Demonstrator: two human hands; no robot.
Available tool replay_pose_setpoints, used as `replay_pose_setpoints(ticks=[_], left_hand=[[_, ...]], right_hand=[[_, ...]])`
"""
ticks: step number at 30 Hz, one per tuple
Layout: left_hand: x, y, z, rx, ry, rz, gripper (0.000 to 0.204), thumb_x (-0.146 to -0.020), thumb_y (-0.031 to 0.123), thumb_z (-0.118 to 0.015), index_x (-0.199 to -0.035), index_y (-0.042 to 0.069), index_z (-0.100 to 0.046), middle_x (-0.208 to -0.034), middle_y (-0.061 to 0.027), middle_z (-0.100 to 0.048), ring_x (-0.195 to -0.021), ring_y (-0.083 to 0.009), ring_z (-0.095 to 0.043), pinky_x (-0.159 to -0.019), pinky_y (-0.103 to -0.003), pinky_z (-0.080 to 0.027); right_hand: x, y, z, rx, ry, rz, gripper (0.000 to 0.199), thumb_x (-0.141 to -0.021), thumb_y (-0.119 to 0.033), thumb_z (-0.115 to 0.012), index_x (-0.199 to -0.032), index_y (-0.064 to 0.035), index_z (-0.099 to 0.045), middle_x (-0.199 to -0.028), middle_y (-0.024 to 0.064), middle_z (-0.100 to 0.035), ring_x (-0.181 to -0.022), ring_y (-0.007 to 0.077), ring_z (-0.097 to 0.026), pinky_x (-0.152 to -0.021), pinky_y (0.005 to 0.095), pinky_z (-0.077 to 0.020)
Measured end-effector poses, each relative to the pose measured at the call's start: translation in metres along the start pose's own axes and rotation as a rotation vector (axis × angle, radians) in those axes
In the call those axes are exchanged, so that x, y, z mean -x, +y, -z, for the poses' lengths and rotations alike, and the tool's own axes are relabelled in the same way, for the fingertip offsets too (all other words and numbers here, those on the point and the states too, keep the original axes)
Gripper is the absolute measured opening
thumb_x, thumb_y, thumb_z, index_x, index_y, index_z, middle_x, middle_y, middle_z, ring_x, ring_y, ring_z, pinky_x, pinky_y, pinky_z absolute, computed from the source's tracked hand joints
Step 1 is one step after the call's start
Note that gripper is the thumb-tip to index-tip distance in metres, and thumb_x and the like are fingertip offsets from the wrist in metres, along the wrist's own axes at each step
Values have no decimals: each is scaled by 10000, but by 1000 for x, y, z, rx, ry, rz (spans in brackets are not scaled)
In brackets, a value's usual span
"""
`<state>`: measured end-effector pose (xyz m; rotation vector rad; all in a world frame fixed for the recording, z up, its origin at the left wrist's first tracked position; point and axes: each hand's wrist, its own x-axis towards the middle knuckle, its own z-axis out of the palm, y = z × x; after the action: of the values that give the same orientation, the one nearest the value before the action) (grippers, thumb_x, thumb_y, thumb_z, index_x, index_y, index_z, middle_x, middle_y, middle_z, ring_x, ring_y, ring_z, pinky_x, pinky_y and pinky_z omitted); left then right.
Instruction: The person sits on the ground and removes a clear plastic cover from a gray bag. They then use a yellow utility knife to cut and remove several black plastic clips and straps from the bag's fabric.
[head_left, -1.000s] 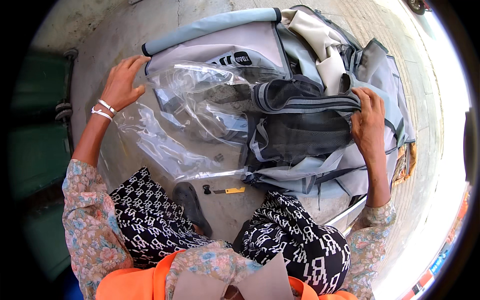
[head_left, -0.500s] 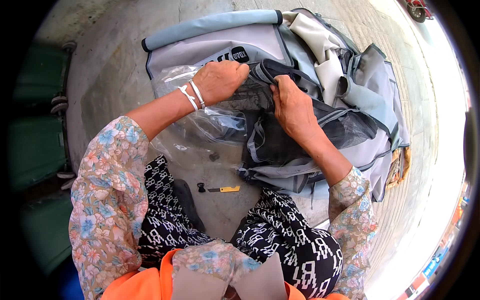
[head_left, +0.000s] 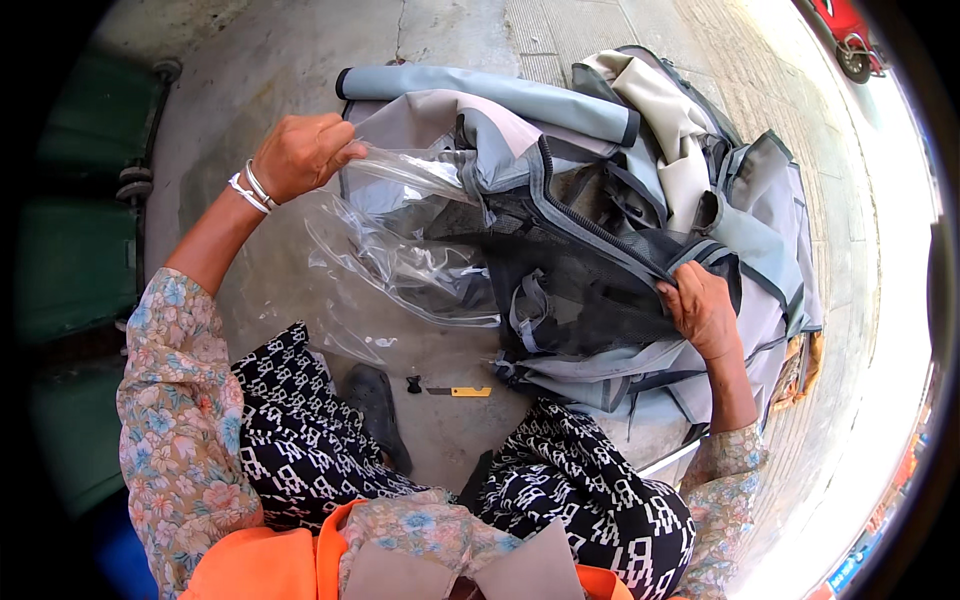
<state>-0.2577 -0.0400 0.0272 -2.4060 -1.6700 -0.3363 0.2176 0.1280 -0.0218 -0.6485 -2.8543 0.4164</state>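
My left hand [head_left: 303, 155] is closed on the edge of a clear plastic sheet [head_left: 395, 255], pulled out to the left. My right hand [head_left: 703, 308] grips the dark zippered edge [head_left: 600, 235] of a grey fabric cover, fingers pinched on its border. Between the two hands the zipper edge runs slantwise, with black mesh [head_left: 580, 290] below it. The clear sheet joins the grey fabric near the middle. A rolled light-blue flap [head_left: 490, 95] lies along the far side of the cover. The rest of the grey fabric [head_left: 765, 235] is heaped at the right.
A yellow-handled utility knife [head_left: 470, 392] lies on the concrete between my feet, beside a small black piece [head_left: 413, 384]. Dark green bins [head_left: 85, 270] stand at the left. A red vehicle [head_left: 850, 35] is at the far right.
My hands have moved apart: the left went left with the clear plastic, the right went right and nearer along the zipper edge. The fabric between them is now stretched out.
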Motion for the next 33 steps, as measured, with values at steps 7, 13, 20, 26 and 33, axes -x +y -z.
replay_pose_setpoints(ticks=[7,13,20,26,33], left_hand=[[-15,28,-14,37,101,162,275,-902,229,-629,-749,35,-509,-635,-114,-451,-551,-285,-487,-505,-384,-395],[-43,42,0,30,176,162,219,-875,203,-662,-782,35,-555,-670,-94,-512,-588,-272,-522,-526,-374,-423],[-51,53,-6,19,166,126,145,-837,150,-674,-817,48,-572,-722,-81,-559,-638,-278,-545,-576,-381,-449],[-58,59,-5,41,148,154,99,-827,93,-645,-854,50,-561,-751,-94,-558,-686,-297,-546,-616,-395,-452],[-61,99,-19,170,-30,-20,87,-790,65,-629,-814,62,-545,-708,-74,-503,-675,-247,-527,-623,-347,-404]], right_hand=[[-47,-23,13,-26,203,-168,349,-841,-193,-678,-1114,-15,-554,-1031,183,-557,-993,341,-553,-856,400,-454],[-101,-99,14,-294,233,-353,672,-794,-460,-725,-1170,73,-565,-1055,231,-610,-1004,372,-584,-898,423,-458],[-106,-144,45,-361,492,-31,423,-730,-258,-797,-971,12,-580,-849,116,-588,-764,274,-591,-675,362,-491],[-113,-143,-38,-555,-6,-232,492,-877,-394,-638,-932,90,-567,-835,292,-626,-764,437,-644,-687,478,-516],[-156,-61,-55,-1684,579,-1131,627,-894,-466,-621,-1138,104,-526,-1120,232,-564,-1006,306,-596,-866,471,-491]])
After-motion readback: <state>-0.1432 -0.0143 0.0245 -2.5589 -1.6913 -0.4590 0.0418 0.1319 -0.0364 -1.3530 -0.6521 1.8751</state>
